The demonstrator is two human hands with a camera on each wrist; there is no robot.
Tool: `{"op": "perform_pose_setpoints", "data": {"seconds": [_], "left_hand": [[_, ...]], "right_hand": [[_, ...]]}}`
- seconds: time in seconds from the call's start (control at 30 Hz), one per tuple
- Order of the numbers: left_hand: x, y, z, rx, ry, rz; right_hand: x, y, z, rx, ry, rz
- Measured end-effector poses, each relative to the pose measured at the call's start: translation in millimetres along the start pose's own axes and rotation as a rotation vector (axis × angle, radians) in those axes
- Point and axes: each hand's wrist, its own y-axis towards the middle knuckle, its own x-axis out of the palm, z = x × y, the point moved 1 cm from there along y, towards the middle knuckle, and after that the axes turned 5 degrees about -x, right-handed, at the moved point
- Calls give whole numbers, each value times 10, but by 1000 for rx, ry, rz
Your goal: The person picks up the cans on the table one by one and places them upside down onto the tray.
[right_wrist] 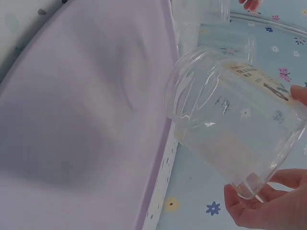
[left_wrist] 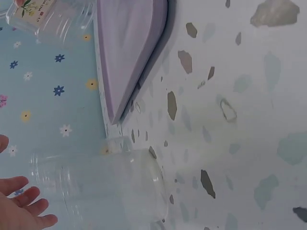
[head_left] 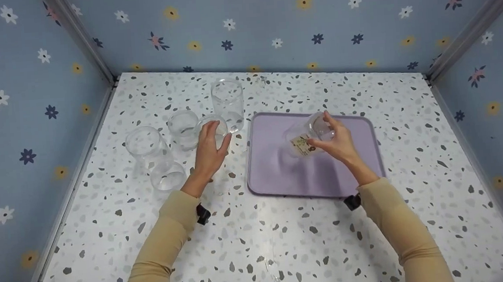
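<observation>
Over the lilac tray [head_left: 276,174], my right hand [head_left: 338,141] grips a clear jar [right_wrist: 235,124] with a printed label [head_left: 303,145] on its side. Thumb and fingers hold it near its base, and the jar tilts with its mouth end down and toward the left. My left hand [head_left: 210,150] is at a clear jar [left_wrist: 105,187] left of the tray, fingers spread and loosely bent above its top. In the left wrist view these fingers [left_wrist: 36,206] reach beside the jar's upper end without closing round it.
A taller clear jar [head_left: 227,100] stands behind the left hand. Several more clear jars, among them a wide one [head_left: 145,144] and a lower one [head_left: 168,177], stand on the speckled table [head_left: 258,238] to the left. Floral panels [head_left: 252,26] enclose the back and sides.
</observation>
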Motion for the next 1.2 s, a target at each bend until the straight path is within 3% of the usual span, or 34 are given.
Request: {"op": "perform_pose_setpoints", "data": {"seconds": [0.27, 0.5, 0.83, 1.2], "left_hand": [[-68, 153, -60, -4, 172, -31], [-91, 252, -75, -61, 287, -106], [-98, 354, -78, -124, 380, -207], [-72, 427, -115, -154, 446, -226]], "right_hand": [[-164, 130, 101, 54, -120, -11], [-301, 256, 169, 141, -223, -57], [-420, 382, 244, 247, -346, -63], [-526, 464, 326, 354, -414, -41]]}}
